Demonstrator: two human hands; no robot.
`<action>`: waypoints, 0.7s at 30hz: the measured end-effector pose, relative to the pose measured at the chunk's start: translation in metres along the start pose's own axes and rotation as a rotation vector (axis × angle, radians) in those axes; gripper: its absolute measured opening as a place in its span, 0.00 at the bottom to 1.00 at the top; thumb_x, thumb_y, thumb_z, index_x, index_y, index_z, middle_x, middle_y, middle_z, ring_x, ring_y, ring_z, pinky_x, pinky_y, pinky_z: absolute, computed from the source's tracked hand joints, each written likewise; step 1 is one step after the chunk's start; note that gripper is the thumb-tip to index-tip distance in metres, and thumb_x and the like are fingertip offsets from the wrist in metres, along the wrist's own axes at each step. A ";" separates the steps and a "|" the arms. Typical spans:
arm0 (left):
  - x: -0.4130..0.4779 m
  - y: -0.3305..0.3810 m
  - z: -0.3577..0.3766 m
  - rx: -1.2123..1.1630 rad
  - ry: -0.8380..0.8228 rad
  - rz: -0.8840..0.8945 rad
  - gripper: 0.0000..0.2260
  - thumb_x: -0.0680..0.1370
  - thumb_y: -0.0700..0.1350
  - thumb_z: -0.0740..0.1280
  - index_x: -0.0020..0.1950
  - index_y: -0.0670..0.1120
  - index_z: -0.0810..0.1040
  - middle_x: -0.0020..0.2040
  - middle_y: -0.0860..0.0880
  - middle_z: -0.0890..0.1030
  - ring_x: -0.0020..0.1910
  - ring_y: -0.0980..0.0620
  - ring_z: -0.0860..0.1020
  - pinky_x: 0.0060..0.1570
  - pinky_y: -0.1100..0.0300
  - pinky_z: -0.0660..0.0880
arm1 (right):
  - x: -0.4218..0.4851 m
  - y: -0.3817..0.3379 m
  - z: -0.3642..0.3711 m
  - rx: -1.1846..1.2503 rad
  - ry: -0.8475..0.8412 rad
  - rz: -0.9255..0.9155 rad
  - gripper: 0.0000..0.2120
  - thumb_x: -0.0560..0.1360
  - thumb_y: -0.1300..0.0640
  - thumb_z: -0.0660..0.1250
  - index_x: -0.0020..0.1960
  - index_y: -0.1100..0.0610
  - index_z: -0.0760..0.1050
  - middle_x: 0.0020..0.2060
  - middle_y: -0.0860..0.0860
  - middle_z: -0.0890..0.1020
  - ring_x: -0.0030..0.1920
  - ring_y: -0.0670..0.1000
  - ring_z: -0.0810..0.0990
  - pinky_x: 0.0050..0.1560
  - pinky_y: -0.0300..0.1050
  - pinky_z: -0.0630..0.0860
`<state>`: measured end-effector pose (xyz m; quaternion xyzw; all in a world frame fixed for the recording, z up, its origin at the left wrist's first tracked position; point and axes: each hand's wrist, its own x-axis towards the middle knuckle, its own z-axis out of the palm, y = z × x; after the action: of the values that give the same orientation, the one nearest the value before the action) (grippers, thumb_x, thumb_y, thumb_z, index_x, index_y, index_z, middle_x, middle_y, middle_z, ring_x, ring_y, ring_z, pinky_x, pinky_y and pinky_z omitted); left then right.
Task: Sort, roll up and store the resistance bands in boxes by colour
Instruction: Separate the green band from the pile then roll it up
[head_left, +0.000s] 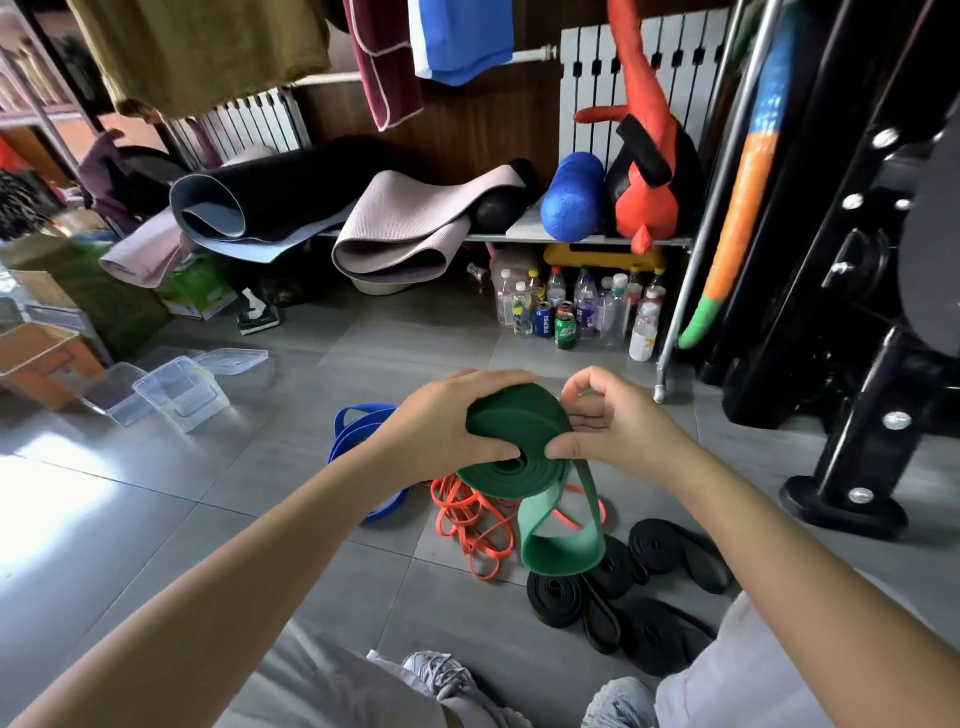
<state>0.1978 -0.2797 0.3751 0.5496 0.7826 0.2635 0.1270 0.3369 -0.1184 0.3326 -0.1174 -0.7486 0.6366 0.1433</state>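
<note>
step: rolling the green band (511, 470) into a coil, held in the air over the floor (156, 519), ahead of the person's knees.
left hand (441, 423): fingers curled over the coil's top and left side, thumb by the centre hole; gripping it.
right hand (610, 423): thumb and fingers (563, 448) pinch the coil's right edge, where the free length leaves it; remaining fingers curled in close.
key relation: the loose tail (563, 548) hangs straight down from the coil's right side as a doubled loop. The coil's flat face tilts up toward the camera. The right hand is nearer the unwound part, so it likely feeds while the left turns.
tail bottom: just over or touching the black bands (654, 636); cannot tell which.
progress: most of the band looks wound, one short loop left; boxing not yet done.
boxes: clear boxes (179, 397) on the floor, well apart to the left, nearer the left hand; contents hard to read through the clear walls.
other bands: blue bands (353, 431) beside the left wrist, orange bands (447, 493) below the coil, black ones already coiled near the right knee.
hidden: left fingertips behind the coil; the coil's far side; part of the blue pile behind the forearm.
</note>
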 end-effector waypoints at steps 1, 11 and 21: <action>-0.001 -0.001 -0.001 -0.083 0.054 -0.006 0.29 0.68 0.46 0.75 0.62 0.69 0.68 0.55 0.63 0.74 0.55 0.57 0.75 0.56 0.53 0.76 | -0.003 0.003 -0.001 0.025 0.000 -0.006 0.26 0.54 0.55 0.77 0.46 0.56 0.68 0.42 0.51 0.85 0.45 0.48 0.84 0.47 0.40 0.79; -0.001 0.008 0.002 -0.734 0.405 -0.087 0.28 0.65 0.35 0.77 0.59 0.58 0.76 0.55 0.52 0.80 0.52 0.54 0.81 0.48 0.55 0.80 | -0.010 0.002 0.003 0.316 0.130 -0.131 0.17 0.62 0.62 0.71 0.48 0.59 0.69 0.37 0.49 0.85 0.39 0.46 0.83 0.41 0.37 0.78; -0.007 0.019 0.034 -1.293 0.309 -0.333 0.24 0.70 0.39 0.71 0.63 0.48 0.68 0.59 0.46 0.77 0.53 0.46 0.81 0.42 0.42 0.80 | -0.004 -0.001 -0.002 0.363 0.216 -0.143 0.29 0.53 0.45 0.82 0.52 0.48 0.81 0.44 0.54 0.85 0.46 0.54 0.84 0.47 0.46 0.80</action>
<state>0.2320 -0.2719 0.3570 0.1918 0.5513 0.7300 0.3555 0.3409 -0.1183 0.3331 -0.1035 -0.6086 0.7328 0.2862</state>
